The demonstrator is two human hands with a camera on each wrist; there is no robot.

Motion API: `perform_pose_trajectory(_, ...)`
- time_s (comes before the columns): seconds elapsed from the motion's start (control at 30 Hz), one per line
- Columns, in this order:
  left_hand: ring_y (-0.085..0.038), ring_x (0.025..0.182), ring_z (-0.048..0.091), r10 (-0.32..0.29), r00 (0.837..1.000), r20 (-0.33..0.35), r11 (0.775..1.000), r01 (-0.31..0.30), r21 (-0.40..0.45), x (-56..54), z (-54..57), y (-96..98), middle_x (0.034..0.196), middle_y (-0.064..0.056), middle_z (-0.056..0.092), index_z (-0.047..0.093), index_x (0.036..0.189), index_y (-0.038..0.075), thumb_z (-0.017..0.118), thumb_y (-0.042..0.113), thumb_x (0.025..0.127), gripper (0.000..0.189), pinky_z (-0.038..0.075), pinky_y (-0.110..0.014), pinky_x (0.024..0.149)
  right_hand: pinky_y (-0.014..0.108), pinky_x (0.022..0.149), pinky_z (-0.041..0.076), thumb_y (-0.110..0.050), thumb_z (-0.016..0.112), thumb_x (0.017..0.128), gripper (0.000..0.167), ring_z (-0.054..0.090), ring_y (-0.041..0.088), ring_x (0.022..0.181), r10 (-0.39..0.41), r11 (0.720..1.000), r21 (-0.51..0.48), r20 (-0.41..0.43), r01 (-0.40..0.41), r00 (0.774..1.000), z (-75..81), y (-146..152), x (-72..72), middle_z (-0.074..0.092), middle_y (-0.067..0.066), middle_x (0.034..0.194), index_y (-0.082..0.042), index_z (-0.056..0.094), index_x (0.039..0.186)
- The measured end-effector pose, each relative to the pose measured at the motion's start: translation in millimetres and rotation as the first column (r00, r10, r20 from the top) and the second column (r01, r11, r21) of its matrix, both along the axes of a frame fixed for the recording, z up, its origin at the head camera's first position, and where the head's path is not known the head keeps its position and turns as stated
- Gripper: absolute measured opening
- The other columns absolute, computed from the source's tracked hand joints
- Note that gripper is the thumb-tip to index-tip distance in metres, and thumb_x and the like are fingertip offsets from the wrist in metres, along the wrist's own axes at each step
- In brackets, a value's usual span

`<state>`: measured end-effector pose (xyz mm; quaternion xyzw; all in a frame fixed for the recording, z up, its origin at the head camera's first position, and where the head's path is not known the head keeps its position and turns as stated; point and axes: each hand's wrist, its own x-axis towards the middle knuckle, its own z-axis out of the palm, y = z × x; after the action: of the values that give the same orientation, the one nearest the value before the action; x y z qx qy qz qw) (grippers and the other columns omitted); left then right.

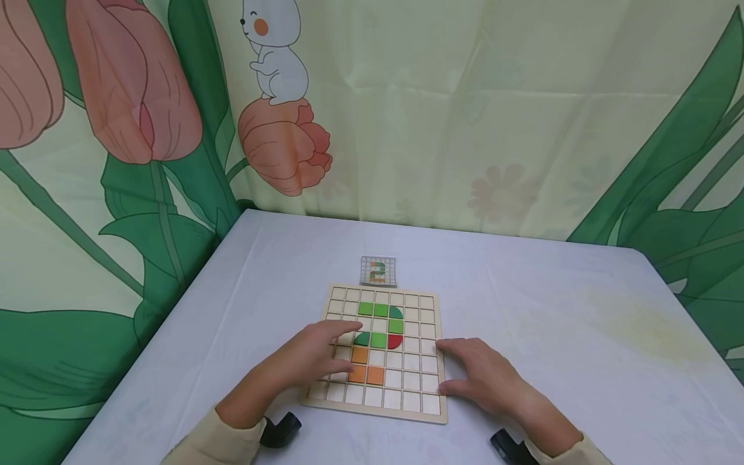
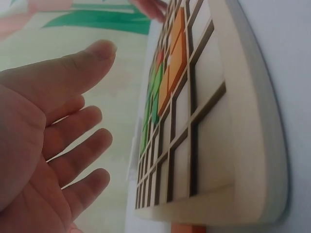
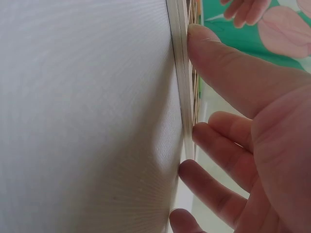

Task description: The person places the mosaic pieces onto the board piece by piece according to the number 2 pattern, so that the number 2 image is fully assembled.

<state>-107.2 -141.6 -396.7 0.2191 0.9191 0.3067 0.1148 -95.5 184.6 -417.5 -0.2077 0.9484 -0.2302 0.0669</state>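
A wooden grid board (image 1: 372,411) lies on the table, with several coloured tiles in its cells. Light green squares (image 1: 380,310), dark green quarter rounds (image 1: 361,339) and one red quarter round (image 1: 394,341) form a hooked shape; orange squares (image 1: 375,376) sit below it. Over the board's left side is my left hand (image 1: 308,354), thumb and fingers spread, nothing between them. In the left wrist view its palm (image 2: 24,145) stands clear of the grid. My right hand (image 1: 485,374) touches the board's right edge with thumb and fingertips (image 3: 200,33), fingers loosely extended.
A small pattern card (image 1: 378,271) lies just behind the board, showing a similar coloured shape on a grid. An orange piece (image 2: 188,228) shows beyond the board's edge in the left wrist view. White cloth (image 1: 552,323) covers the table; a printed curtain (image 1: 418,129) hangs behind.
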Motion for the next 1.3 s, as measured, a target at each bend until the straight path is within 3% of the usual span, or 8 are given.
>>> perform_pose_trajectory(0.4,-0.031,0.134,0.049,0.019,0.999,-0.043,1.0,-0.019,0.0,1.7,1.7,-25.7,0.142,-0.008,0.056,0.056,0.142,0.008,0.083,0.016,0.083,0.065,0.042,-0.05,0.106,0.05,0.102,0.043,-0.038,0.085,0.077,0.068,0.053,0.03,0.124,-0.011,1.0,0.001,0.023,0.011,1.0,1.5,-1.0,1.6,0.061,0.005,0.133,-0.01,0.061,0.134)
perform_pose_trajectory(0.73,-0.032,0.133,0.049,0.076,0.996,-0.036,0.997,-0.076,-0.001,4.0,0.8,-42.7,0.14,-0.008,0.058,0.058,0.139,0.009,0.083,0.014,0.084,0.061,0.042,-0.051,0.105,0.05,0.102,0.043,-0.037,0.085,0.077,0.067,0.053,0.031,0.125,0.003,1.0,-0.017,0.002,-0.003,1.0,0.5,0.4,1.1,0.061,0.005,0.133,-0.01,0.062,0.134)
perform_pose_trajectory(0.93,-0.029,0.132,0.05,0.134,0.991,0.013,0.991,-0.134,-0.03,4.0,-2.3,-46.9,0.137,-0.003,0.06,0.062,0.137,0.012,0.084,0.013,0.082,0.059,0.043,-0.05,0.105,0.05,0.102,0.043,-0.037,0.085,0.077,0.067,0.053,0.03,0.124,-0.002,1.0,-0.01,0.004,0.002,1.0,0.5,0.2,1.0,0.062,0.005,0.133,-0.01,0.062,0.134)
perform_pose_trajectory(1.3,-0.028,0.124,0.055,0.217,0.973,0.074,0.974,-0.212,-0.078,6.7,-4.7,-52.8,0.12,0.002,0.067,0.073,0.114,0.016,0.086,0.011,0.078,0.039,0.044,-0.05,0.103,0.049,0.1,0.044,-0.035,0.085,0.077,0.067,0.054,0.029,0.122,0.004,1.0,-0.001,-0.005,-0.004,1.0,1.4,0.2,0.9,0.062,0.005,0.131,-0.009,0.062,0.133)
